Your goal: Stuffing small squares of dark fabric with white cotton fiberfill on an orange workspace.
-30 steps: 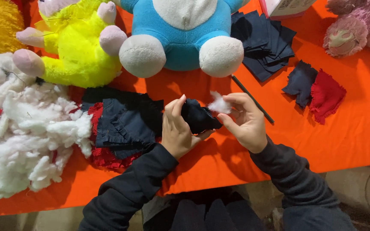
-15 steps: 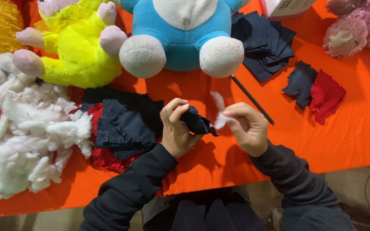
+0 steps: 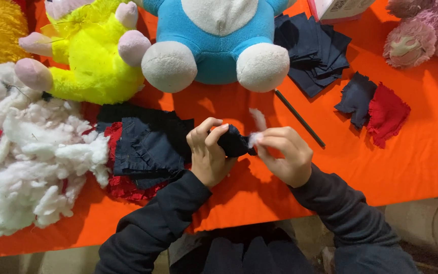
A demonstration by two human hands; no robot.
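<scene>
My left hand (image 3: 208, 152) grips a small dark navy cloth pouch (image 3: 234, 142) just above the orange table (image 3: 422, 167). My right hand (image 3: 286, 155) pinches a tuft of white stuffing (image 3: 257, 124) and presses it against the pouch's right end. Both hands meet at the pouch, near the table's front middle. Dark sleeves cover both arms. Left of my left hand lies a heap of navy cloth pieces (image 3: 145, 149) on red cloth (image 3: 122, 185).
A big pile of white stuffing (image 3: 24, 162) fills the left. Behind it stand a yellow plush toy (image 3: 84, 56) and a blue and white plush toy (image 3: 214, 43). A thin dark stick (image 3: 300, 119), stacked navy squares (image 3: 315, 50), navy and red scraps (image 3: 376, 106) and a pink plush (image 3: 422, 35) lie right.
My right hand has moved back in against the pouch with the stuffing tuft, after holding it a little apart half a second ago. My left hand keeps its grip.
</scene>
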